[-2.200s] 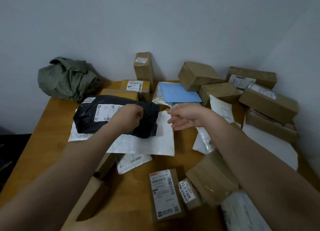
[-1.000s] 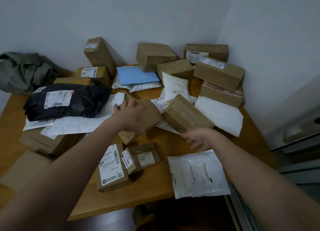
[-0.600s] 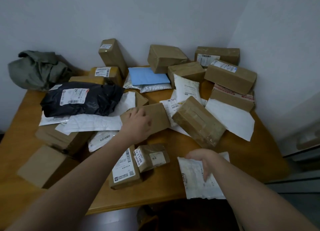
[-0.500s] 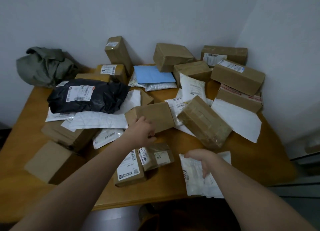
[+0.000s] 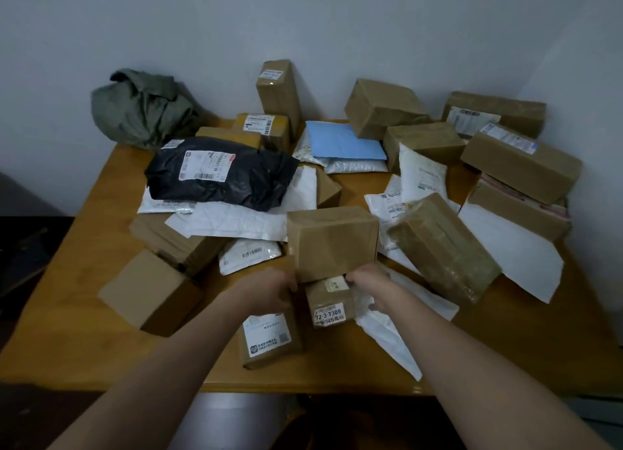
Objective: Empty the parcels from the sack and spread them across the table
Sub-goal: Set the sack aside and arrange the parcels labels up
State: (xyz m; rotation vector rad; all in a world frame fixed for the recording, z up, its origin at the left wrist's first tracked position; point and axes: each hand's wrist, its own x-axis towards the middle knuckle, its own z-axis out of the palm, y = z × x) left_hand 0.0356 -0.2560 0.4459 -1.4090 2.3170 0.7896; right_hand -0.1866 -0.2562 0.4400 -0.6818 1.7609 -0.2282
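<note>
The crumpled grey-green sack lies at the back left of the wooden table. Parcels cover the table: a black mailer, a blue envelope, white mailers and several brown boxes. My left hand grips the lower left corner of a plain brown box near the front middle. My right hand holds its lower right corner, thumb at the edge. Just below sit a small box labelled 72-3-7309 and a labelled box. A white mailer lies under my right wrist.
A tape-wrapped box lies right of my hands, and a plain carton stands left of them. Stacked boxes fill the back right corner against the wall. Bare wood shows along the left and front right edges.
My right hand left the white mailer and joined the left hand at the brown box. The brown box has come nearer to me, over the small labelled box.
</note>
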